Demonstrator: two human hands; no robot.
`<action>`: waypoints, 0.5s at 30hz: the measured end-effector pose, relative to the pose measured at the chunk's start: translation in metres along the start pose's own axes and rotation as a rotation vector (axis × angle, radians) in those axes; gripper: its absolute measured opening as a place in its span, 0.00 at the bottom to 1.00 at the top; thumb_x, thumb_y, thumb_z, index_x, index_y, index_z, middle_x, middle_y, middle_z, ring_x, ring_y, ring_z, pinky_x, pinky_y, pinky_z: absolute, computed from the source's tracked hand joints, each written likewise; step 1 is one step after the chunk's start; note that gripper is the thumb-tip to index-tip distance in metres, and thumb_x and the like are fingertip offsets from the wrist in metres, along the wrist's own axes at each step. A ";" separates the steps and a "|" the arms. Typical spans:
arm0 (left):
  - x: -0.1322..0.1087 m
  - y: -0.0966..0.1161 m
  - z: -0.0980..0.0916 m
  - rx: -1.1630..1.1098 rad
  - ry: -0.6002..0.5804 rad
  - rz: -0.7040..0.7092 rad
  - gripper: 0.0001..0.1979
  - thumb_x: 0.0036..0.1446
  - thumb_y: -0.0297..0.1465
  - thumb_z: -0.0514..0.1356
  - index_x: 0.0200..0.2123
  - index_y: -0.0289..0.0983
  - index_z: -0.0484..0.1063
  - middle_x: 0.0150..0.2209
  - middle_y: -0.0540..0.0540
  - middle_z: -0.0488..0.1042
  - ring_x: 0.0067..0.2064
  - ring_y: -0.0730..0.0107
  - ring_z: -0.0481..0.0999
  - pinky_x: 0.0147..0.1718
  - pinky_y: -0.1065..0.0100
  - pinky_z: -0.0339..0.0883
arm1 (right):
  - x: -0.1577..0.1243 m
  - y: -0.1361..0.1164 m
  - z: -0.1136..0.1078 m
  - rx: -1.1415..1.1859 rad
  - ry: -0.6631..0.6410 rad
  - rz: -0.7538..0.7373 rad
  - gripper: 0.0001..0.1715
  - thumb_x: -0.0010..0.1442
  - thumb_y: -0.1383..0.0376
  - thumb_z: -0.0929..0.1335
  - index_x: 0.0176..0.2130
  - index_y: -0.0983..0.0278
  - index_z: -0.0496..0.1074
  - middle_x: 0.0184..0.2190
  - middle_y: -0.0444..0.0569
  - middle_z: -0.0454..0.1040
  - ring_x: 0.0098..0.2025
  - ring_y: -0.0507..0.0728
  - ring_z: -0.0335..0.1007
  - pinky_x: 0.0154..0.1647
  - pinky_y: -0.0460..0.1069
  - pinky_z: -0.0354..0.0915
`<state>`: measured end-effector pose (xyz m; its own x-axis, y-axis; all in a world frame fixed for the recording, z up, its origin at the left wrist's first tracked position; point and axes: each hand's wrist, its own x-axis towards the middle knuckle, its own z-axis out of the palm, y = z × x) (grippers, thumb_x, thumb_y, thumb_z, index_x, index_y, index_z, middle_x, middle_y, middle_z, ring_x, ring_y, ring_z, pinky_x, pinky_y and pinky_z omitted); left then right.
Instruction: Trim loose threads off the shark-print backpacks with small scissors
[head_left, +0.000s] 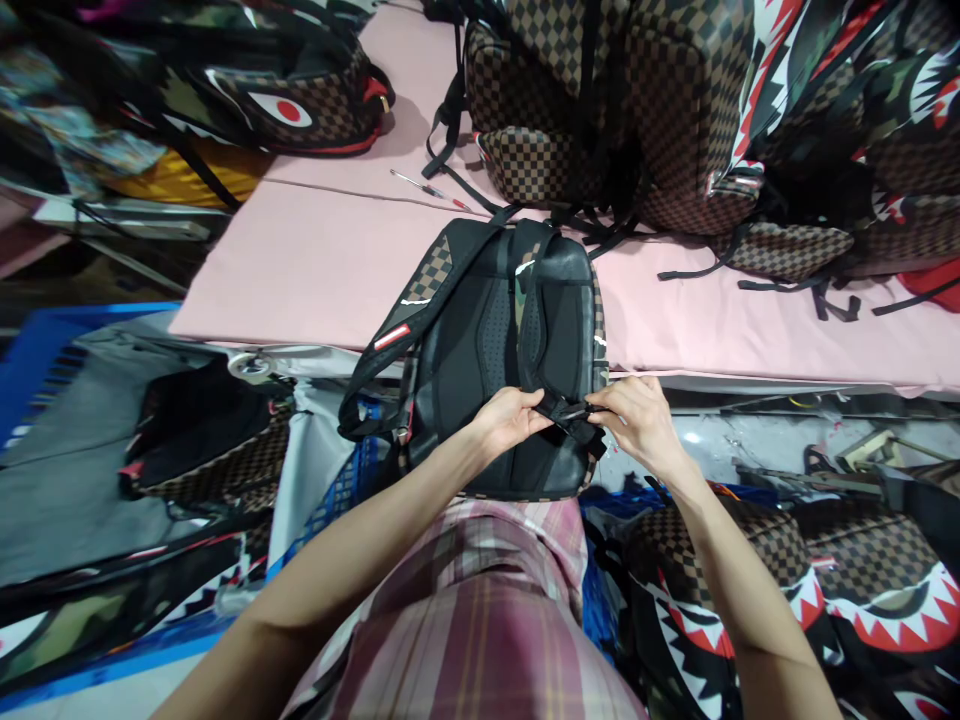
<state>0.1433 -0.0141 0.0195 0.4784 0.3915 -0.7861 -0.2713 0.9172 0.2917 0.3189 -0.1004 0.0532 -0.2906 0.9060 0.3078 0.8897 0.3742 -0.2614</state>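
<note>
A black backpack (457, 350) with brown checked trim lies back side up in front of me, its lower part over the table's near edge. One of its shoulder straps (534, 320) runs down to a dark buckle (564, 408) near the lower right. My left hand (514, 418) pinches the strap end on the left of this buckle. From the right, my right hand (634, 415) grips the strap's webbing with thumb and fingers. The other shoulder strap (390, 345) hangs loose on the left. Fine detail of the buckle is hidden by my fingers and dark material.
The pink table (315, 250) carries a pen (431, 188) and several checked backpacks (525, 90) at the back right. Another backpack (300, 100) lies at the back left. Blue crates (52, 335) with bags stand low on the left, and more shark-tooth bags (885, 590) sit low on the right.
</note>
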 end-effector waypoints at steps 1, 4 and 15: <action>0.000 0.000 0.000 -0.002 0.003 0.000 0.09 0.60 0.18 0.47 0.32 0.26 0.66 0.25 0.41 0.74 0.27 0.70 0.77 0.29 0.71 0.75 | -0.002 0.000 -0.002 -0.025 -0.002 -0.003 0.10 0.61 0.61 0.64 0.40 0.63 0.71 0.33 0.46 0.75 0.35 0.55 0.64 0.38 0.52 0.50; 0.001 -0.001 0.000 -0.006 0.021 0.006 0.09 0.60 0.18 0.47 0.31 0.26 0.66 0.25 0.40 0.74 0.26 0.69 0.77 0.29 0.71 0.74 | -0.006 0.000 -0.006 -0.108 -0.024 -0.030 0.09 0.62 0.62 0.64 0.41 0.62 0.70 0.34 0.46 0.75 0.35 0.55 0.63 0.38 0.53 0.49; 0.004 -0.004 -0.001 0.002 0.017 0.024 0.09 0.60 0.19 0.48 0.31 0.26 0.66 0.25 0.40 0.74 0.27 0.68 0.78 0.32 0.67 0.75 | -0.003 -0.001 -0.001 -0.081 -0.081 -0.061 0.09 0.62 0.62 0.64 0.41 0.62 0.70 0.34 0.46 0.75 0.34 0.55 0.62 0.37 0.52 0.48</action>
<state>0.1453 -0.0162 0.0152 0.4575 0.4123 -0.7879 -0.2813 0.9076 0.3116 0.3189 -0.1036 0.0531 -0.3694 0.8963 0.2454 0.8941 0.4148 -0.1690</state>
